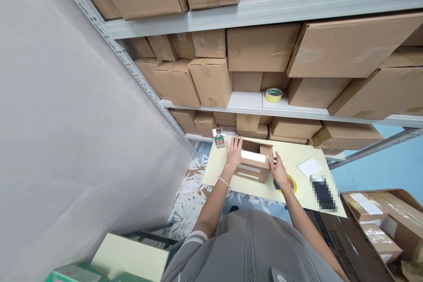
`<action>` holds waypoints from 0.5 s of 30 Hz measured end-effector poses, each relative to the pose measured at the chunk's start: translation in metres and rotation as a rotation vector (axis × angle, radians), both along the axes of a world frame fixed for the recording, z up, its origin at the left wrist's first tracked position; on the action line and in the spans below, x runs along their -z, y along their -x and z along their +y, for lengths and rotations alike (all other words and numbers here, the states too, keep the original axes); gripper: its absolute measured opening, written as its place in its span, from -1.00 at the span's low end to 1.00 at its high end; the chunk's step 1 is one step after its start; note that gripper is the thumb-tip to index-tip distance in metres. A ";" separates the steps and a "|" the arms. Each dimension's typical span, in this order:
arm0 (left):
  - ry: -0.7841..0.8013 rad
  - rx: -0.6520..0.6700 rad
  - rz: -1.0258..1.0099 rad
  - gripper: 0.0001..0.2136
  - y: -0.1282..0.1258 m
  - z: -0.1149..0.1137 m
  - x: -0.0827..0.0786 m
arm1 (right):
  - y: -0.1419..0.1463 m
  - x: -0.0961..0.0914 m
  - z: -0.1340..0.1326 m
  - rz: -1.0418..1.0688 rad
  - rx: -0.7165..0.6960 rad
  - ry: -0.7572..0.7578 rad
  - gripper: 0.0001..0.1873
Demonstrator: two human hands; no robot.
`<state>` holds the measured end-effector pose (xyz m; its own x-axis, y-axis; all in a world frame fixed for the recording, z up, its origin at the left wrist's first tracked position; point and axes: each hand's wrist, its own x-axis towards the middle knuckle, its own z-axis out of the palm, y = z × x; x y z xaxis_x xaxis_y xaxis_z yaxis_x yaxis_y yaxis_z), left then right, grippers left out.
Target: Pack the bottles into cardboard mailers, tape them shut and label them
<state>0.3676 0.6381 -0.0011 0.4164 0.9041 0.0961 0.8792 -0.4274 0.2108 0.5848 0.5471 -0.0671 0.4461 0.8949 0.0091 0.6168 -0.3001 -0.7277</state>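
A small brown cardboard box (253, 168) lies on a pale yellow table (294, 155) below me, with a white strip across its open top. My left hand (234, 153) rests flat against the box's left side, fingers stretched upward. My right hand (278, 171) presses on the box's right end, fingers together on a flap. A yellow tape roll (292, 183) lies partly hidden under my right wrist.
Metal shelves packed with cardboard boxes (211, 80) rise behind the table; a yellow tape roll (273, 94) sits on one shelf. A white paper (309, 167) and a small green item (219, 141) lie on the table. Paper strips (188, 198) litter the floor. Open boxes (380, 220) stand at right.
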 end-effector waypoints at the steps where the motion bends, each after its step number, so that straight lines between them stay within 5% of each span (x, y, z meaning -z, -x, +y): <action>1: 0.014 0.000 0.009 -0.20 -0.002 -0.003 0.003 | 0.000 0.002 0.001 0.008 0.003 -0.007 -0.25; 5: 0.055 0.040 0.030 -0.44 -0.005 -0.022 0.026 | -0.003 0.011 0.001 0.094 -0.031 -0.054 -0.26; 10: 0.109 0.033 0.037 -0.46 -0.002 -0.040 0.057 | -0.025 0.035 -0.022 0.168 0.010 -0.111 -0.35; 15: 0.124 0.009 0.050 -0.47 -0.004 -0.048 0.069 | -0.058 0.069 -0.068 0.069 0.145 0.100 -0.50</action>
